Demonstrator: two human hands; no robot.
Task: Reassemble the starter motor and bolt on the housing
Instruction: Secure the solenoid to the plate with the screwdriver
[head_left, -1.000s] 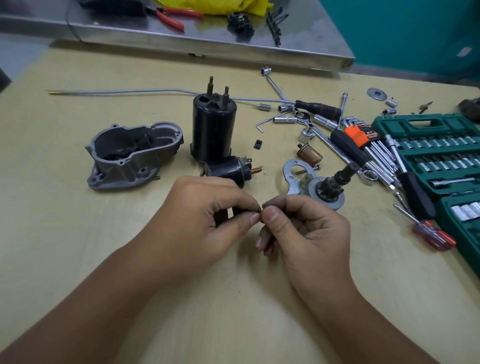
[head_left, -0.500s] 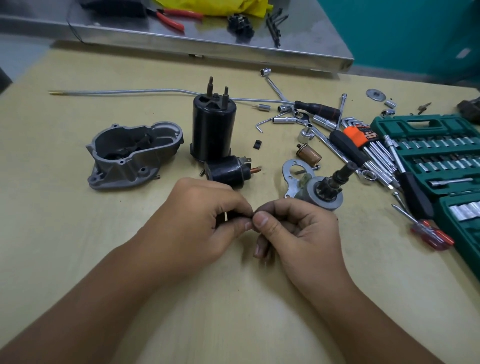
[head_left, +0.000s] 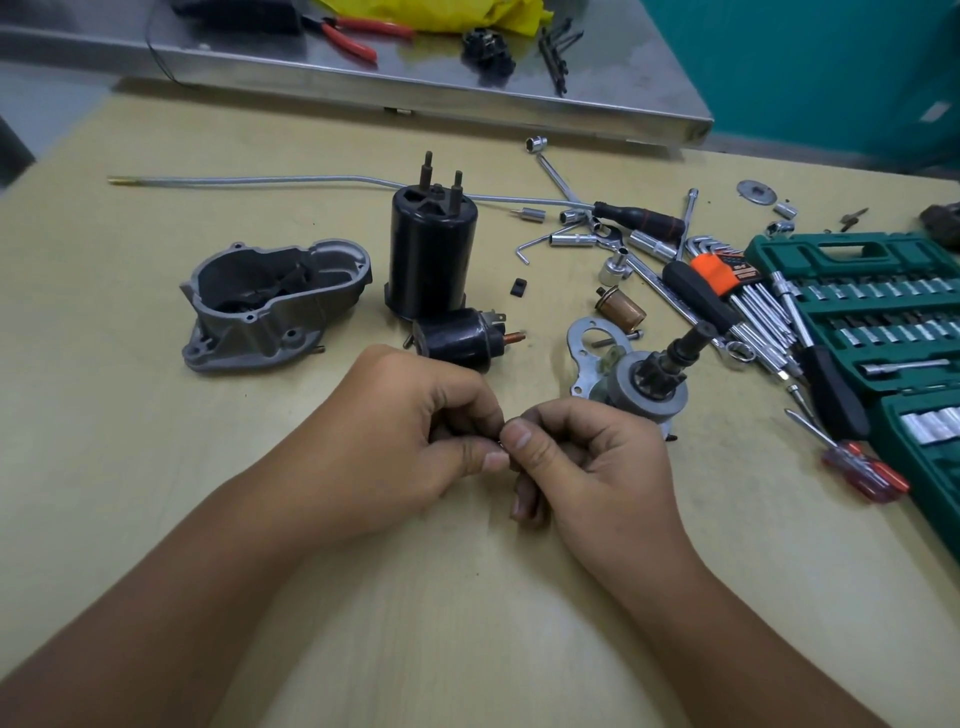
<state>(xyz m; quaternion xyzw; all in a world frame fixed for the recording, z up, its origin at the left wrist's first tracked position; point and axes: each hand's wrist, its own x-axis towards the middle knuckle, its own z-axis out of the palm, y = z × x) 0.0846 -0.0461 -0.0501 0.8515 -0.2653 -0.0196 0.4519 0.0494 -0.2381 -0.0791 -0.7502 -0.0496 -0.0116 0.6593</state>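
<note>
At the grip: your left hand (head_left: 415, 426) and right hand (head_left: 587, 467) meet fingertip to fingertip, curled and pinching one small part too hidden to identify.
Beyond the grip, left: the housing (head_left: 275, 301) lies open side up, nothing bolted to it.
Directly beyond: the black motor body (head_left: 431, 254) stands upright, the solenoid (head_left: 462, 338) on its side in front of it.
Beyond, right: the pinion assembly (head_left: 654, 384) sits just past your right knuckles.
Risk: in my judgement, the pinched part could slip and get lost among the loose sockets (head_left: 571, 239) lying further right.

red-handled pliers (head_left: 348, 35) and yellow cloth (head_left: 441, 13) on steel bench (head_left: 597, 104).
</note>
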